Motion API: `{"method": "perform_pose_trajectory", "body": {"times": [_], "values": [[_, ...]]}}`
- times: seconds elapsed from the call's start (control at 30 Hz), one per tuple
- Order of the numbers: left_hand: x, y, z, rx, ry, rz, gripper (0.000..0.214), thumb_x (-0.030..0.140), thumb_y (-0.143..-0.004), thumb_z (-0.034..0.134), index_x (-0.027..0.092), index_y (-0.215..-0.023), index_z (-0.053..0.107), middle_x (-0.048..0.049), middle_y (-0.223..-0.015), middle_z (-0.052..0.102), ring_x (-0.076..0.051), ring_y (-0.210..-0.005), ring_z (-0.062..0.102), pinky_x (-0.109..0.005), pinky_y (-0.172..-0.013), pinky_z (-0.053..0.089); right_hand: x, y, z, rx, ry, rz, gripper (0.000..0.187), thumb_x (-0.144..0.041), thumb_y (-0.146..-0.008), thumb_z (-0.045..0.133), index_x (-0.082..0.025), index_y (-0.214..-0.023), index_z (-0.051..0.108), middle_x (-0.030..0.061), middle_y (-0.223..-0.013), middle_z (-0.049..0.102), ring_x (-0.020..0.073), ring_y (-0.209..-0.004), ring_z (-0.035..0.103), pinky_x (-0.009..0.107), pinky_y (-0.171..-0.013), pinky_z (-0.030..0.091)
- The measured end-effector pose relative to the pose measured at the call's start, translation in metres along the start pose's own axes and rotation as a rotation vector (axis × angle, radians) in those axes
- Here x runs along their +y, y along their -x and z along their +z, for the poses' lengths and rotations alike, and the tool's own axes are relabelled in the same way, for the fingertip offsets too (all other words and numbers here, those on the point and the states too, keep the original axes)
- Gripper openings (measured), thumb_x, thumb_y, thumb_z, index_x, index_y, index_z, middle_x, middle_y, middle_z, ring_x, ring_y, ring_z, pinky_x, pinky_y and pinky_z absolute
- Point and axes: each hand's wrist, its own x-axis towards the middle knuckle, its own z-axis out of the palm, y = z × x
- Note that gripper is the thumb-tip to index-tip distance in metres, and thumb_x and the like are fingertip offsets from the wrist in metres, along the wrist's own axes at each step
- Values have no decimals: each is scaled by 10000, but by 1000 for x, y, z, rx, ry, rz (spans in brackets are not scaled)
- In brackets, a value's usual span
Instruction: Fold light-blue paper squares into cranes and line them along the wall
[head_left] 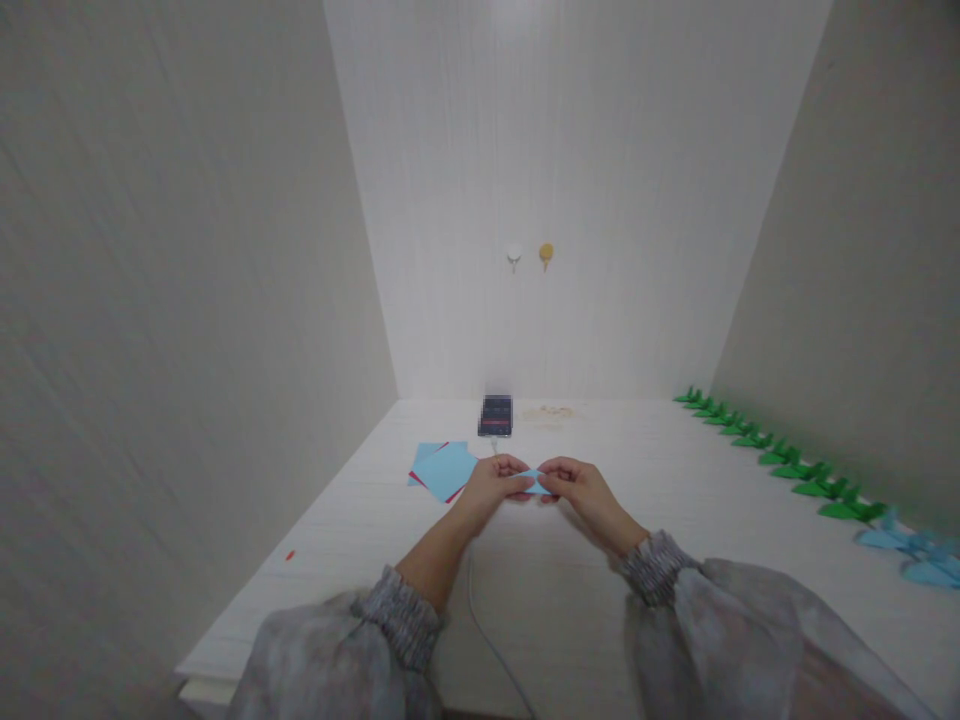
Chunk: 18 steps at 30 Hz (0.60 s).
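Between my two hands, just above the white table, is a small folded piece of light blue paper [535,484]. My left hand [496,480] pinches its left end, and my right hand [576,482] pinches the right end, thumbs toward me. The fingers cover most of the paper, so its exact folded shape is hidden. Beside my left hand lies a loose stack of square paper sheets [444,468], light blue on top with red edges showing beneath.
A phone [496,415] lies at the back, its cable [487,640] running toward me. Along the right edge stand a row of green folded paper figures [787,462] and some blue ones [911,545]. A small orange-red scrap [290,555] lies at left. Walls enclose the table.
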Motion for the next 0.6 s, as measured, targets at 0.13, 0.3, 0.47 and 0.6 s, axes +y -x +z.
{"method": "perform_pose_trajectory", "body": {"times": [0.13,0.3,0.47,0.6], "values": [[5,3,1,14,-6,26,259,239,-504,689,96,-676,557,-27,-621,594,-100,-555,546,-234,-579,446,-5,2,1,-7,-23,-19,163,-270,-593,614,-146,-697,593,-27,-523,568,104,-483,530,232,-519,403],[8,4,3,50,25,51,239,231,-495,686,105,-661,569,-3,-593,575,-84,-535,522,-218,-562,431,-9,5,1,-15,-47,-41,190,-286,-599,611,-145,-725,612,10,-564,620,131,-537,565,259,-571,422],[12,7,4,23,62,76,204,213,-509,676,112,-656,575,6,-594,573,-77,-541,519,-214,-577,424,-9,5,-1,-1,-33,-63,143,-266,-601,608,-157,-693,626,12,-553,628,133,-541,566,263,-584,431],[15,9,6,14,70,70,208,210,-515,674,115,-666,568,8,-599,572,-79,-547,525,-217,-583,424,-10,5,-2,-9,5,-121,110,-248,-618,593,-162,-681,625,5,-581,624,126,-554,570,257,-594,436]]}}
